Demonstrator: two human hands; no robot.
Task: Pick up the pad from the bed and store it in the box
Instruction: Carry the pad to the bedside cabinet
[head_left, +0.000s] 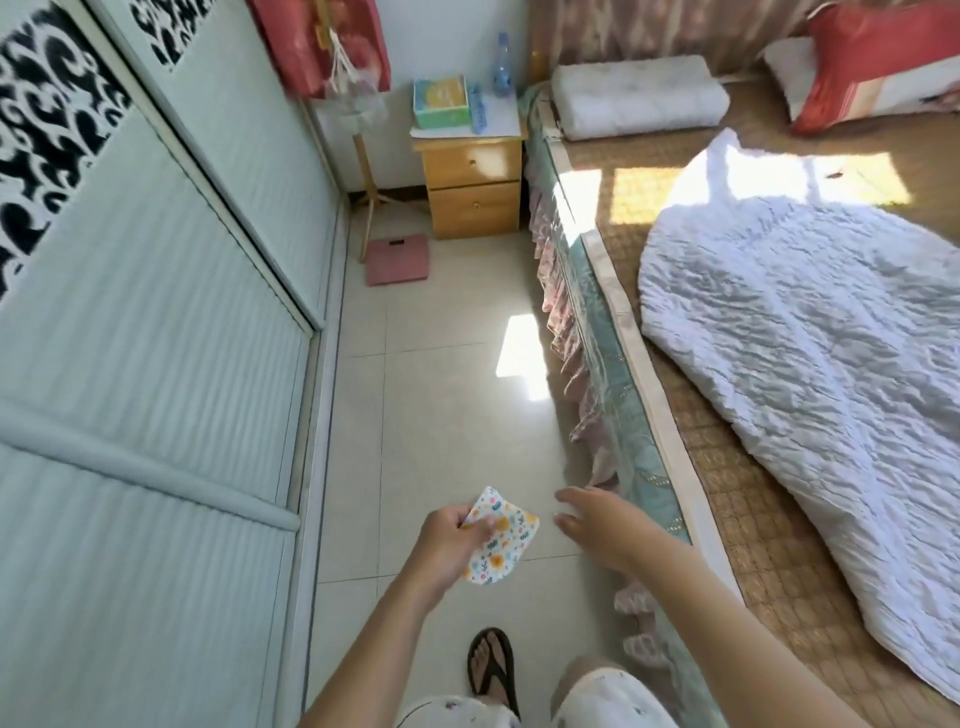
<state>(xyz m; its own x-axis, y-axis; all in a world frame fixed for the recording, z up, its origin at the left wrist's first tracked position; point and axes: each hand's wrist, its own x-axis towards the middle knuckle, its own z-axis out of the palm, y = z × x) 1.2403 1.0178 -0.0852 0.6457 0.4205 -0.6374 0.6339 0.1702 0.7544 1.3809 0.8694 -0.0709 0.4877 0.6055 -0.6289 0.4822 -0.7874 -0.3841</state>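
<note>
The pad (498, 535), a small floral-print packet, is off the bed and in the air above the floor tiles, pinched at its left corner by the left hand (447, 540). The fingers (480, 525) of that hand close on it, thumb on top, and the rest of the packet hangs free to the right. It looks light, soft and thin, and it sags a little, so a corner pinch seems enough; a hold nearer the middle would likely keep it flatter for slotting into a box. Nothing about it looks fragile or slippery.

The right hand (597, 525) floats just beside the pad, apart from it, fingers spread and holding nothing. Below, 1 sandalled foot (491, 670) stands on the tiles.

To the right runs the bed (623, 395) with its frilled edge, a woven mat, a crumpled white quilt (810, 332) and pillows at the head. Ahead, at the far end of the aisle, a yellow nightstand (472, 182) carries a green and yellow box (441, 101), likely the place to store the pad, plus a water bottle (501, 65). A pink scale (397, 260) lies on the floor before the nightstand, beside the foot of a wooden stand (366, 176); both sit left of the straight path. The wardrobe doors (156, 312) line the left side. The aisle itself looks open.
</note>
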